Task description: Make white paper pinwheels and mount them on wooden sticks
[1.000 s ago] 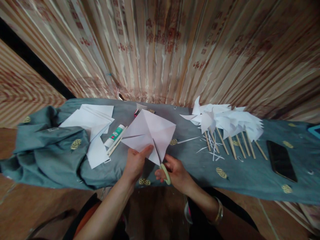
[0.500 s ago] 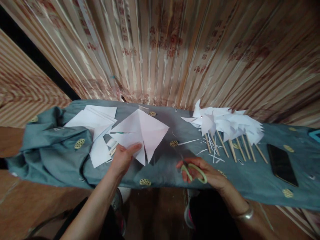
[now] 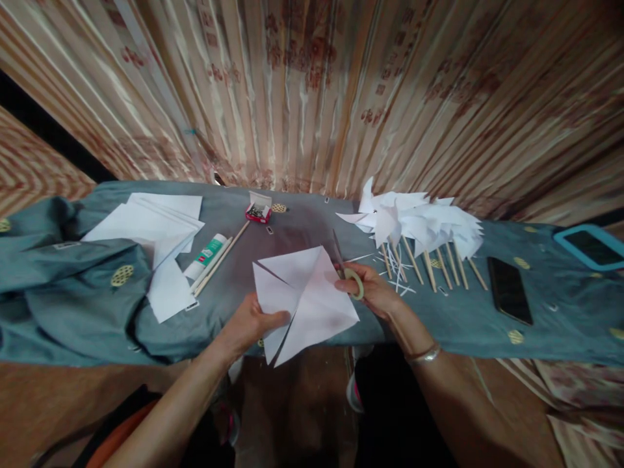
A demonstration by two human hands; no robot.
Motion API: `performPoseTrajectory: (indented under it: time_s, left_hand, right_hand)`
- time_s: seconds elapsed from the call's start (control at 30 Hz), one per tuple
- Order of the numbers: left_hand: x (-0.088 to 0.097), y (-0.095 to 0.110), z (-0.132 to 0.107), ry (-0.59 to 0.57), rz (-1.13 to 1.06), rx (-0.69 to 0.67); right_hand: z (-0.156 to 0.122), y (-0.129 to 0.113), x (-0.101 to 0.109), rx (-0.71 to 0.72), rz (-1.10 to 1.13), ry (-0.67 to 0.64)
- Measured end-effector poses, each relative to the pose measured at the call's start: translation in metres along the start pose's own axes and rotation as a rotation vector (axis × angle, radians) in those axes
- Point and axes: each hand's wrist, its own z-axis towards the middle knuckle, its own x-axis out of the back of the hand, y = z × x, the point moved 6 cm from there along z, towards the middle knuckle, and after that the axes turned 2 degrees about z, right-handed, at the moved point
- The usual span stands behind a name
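**Slit white paper square [image 3: 319,302] held between both hands, scissors with pale green handles [image 3: 358,286] in the right**

The landmark is the small open red box of metal pieces [image 3: 258,211] on the grey-green patterned cloth [image 3: 307,227]. The square is on the person's side of the box and slightly to its right. Crease lines meet near its middle, and two slits run inward from its left-hand corners.

The left hand [image 3: 256,322] is clamped on the square's left edge, thumb on top. The right hand [image 3: 370,289] is closed around the scissors, blades pointing away from the person; its thumb lies over the square's right edge, though I cannot tell whether it pinches the paper.

Left of the box is a loose stack of white paper sheets [image 3: 166,227]. Nearer the person than the box, also to its left, lie a white-and-green glue stick [image 3: 207,257] and thin pale wooden sticks [image 3: 224,260] side by side.

Well right of the box is a row of white paper pinwheels on wooden sticks [image 3: 429,224], with narrow white paper strips [image 3: 402,283] near their sticks. Farther right lies a black smartphone [image 3: 509,289].
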Motion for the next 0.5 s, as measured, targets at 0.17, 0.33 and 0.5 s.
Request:
performPoseTrajectory:
  time_s: [0.17,0.33,0.5]
  left_hand:
    - [0.005,-0.001,0.002,-0.005,-0.139,0.047]
    - [0.005,0.015,0.005,-0.039,-0.446,-0.065]
    - [-0.007,0.023,0.009,-0.099,-0.547,-0.191]
  right_hand:
    - [0.000,0.004,-0.009,-0.054,0.086,0.013]
    - [0.007,0.011,-0.013,0.015,0.329,0.207]
    - [0.016,0.017,-0.024,0.108,0.400,0.289]
